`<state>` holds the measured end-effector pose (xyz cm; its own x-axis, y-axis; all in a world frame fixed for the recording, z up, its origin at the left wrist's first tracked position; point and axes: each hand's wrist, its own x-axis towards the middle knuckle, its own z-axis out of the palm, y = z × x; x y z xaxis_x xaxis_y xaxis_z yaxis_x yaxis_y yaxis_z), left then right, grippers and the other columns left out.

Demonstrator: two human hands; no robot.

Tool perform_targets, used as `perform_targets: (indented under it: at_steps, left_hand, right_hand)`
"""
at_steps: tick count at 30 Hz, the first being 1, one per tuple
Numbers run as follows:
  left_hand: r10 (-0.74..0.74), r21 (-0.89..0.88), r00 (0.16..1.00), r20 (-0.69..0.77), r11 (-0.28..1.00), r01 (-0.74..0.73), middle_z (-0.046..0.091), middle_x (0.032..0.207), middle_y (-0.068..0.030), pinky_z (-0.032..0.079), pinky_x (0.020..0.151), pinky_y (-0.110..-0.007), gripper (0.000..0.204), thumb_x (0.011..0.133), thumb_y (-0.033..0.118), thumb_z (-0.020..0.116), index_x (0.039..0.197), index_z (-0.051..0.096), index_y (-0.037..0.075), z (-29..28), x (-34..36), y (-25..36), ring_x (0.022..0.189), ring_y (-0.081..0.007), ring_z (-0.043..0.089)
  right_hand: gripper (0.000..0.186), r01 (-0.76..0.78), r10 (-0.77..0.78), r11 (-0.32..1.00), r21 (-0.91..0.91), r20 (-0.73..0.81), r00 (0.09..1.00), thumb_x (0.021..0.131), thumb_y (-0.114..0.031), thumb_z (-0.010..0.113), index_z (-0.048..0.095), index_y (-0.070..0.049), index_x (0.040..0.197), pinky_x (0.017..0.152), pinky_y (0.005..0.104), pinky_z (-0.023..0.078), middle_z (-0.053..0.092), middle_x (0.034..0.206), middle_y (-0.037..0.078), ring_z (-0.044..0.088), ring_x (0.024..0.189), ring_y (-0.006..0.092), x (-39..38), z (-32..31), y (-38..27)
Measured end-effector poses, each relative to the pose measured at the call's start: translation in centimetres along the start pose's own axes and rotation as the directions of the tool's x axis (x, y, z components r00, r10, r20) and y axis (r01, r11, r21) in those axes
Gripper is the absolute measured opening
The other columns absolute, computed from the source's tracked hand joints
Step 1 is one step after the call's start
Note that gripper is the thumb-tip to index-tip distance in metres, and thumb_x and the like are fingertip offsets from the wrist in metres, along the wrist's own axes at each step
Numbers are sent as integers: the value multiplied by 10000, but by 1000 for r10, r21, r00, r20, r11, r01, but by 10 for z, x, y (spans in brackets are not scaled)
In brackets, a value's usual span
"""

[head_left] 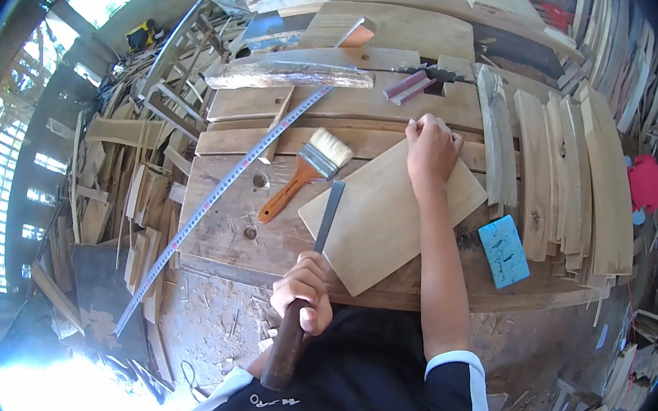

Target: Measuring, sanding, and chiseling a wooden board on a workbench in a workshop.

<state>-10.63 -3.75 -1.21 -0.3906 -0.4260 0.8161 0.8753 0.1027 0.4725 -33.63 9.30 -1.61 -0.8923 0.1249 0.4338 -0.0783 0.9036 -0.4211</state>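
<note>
A flat, pale wooden board [380, 210] lies at a slant on the workbench [214, 242]. My right hand [433, 148] has its fingers curled over the board's far corner; the fingertips are partly hidden. Closed around a chisel [328, 221] is my left hand [305, 290], in front of the board's near left side. The chisel's dark handle sticks out below the fist, and its flat metal blade points away from me, overlapping the board's left edge in view. A wide paintbrush [304, 173] with an orange handle rests just left of the board.
Left of the brush stretches a measuring tape [224, 187], reaching past the bench edge. A blue block [503, 252] sits right of the board. Behind are a rough wood strip [290, 76] and a reddish piece [409, 87]. Planks [601, 176] line the right; scrap wood [108, 200] is piled left.
</note>
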Motion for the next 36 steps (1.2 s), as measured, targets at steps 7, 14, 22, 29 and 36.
perform_targets:
  at_steps: [7,14,22,29,36]
  left_hand:
    - [-23,-36,1000,-20,999,22,392,537,-1,353,641,-376,417,979,415,558,723,460,100,-1,4,0,499,-148,347]
    - [-37,-42,999,-2,998,37,390,544,1,370,648,-374,431,990,435,520,725,452,103,-4,1,4,503,-149,354]
    - [-77,-56,996,-34,996,75,393,538,-1,357,639,-374,418,984,418,538,715,456,109,-7,0,8,499,-144,343]
    - [-112,-51,993,-39,993,110,376,528,1,347,626,-371,384,980,363,527,699,443,115,-1,12,13,500,-148,331]
    - [-140,-42,990,-4,989,140,392,542,-16,358,621,-376,381,977,341,539,691,432,113,6,22,-2,518,-159,349]
  right_hand:
    - [167,-2,1,1000,1,8,1000,927,-276,667,657,-124,858,891,426,445,686,888,68,667,911,259,-6,0,-3]
    - [181,-21,21,1000,-10,-3,1000,936,-280,662,653,-115,862,893,426,444,686,893,75,667,913,266,0,0,-2]
    - [227,-23,23,1000,19,6,1000,959,-302,632,641,-101,855,879,436,432,691,878,65,665,914,271,1,4,1]
    - [167,-11,11,1000,10,-14,1000,926,-272,667,652,-117,864,890,433,450,685,888,69,667,908,265,-3,1,0]
    - [186,3,-2,1000,22,-40,999,933,-285,662,643,-117,855,891,437,443,685,877,63,666,901,270,-4,4,1]
